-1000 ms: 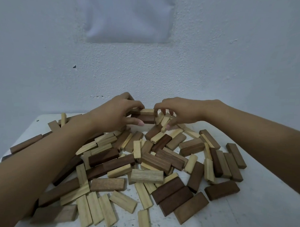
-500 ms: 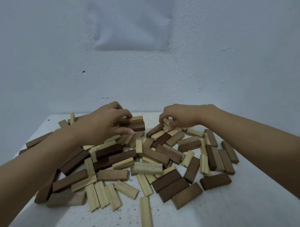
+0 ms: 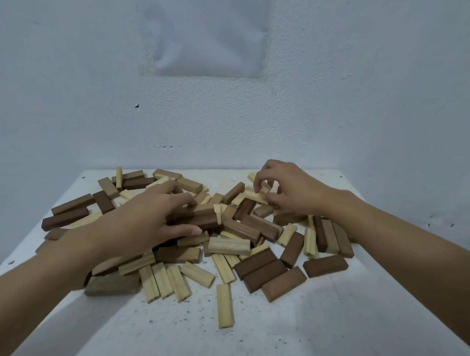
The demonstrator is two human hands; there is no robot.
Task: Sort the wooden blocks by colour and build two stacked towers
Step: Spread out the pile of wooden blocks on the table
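A loose heap of dark brown and pale wooden blocks covers the white table (image 3: 289, 334). My left hand (image 3: 144, 217) lies over the heap's middle and grips a couple of dark brown blocks (image 3: 200, 219) between thumb and fingers. My right hand (image 3: 286, 190) is at the far right of the heap, its fingertips pinching a pale block (image 3: 254, 196). Three dark blocks (image 3: 267, 275) lie side by side at the front right, and several pale blocks (image 3: 169, 280) lie side by side at the front. No tower stands.
The table meets a white wall at the back, with a sheet of paper (image 3: 207, 35) fixed above. A single pale block (image 3: 225, 305) lies nearest to me. Bare, speckled tabletop shows in front of the heap and at the back centre.
My left hand has drawn its dark blocks back toward me over the heap. My right hand has shifted right and taken hold of a pale block. The camera has tilted.
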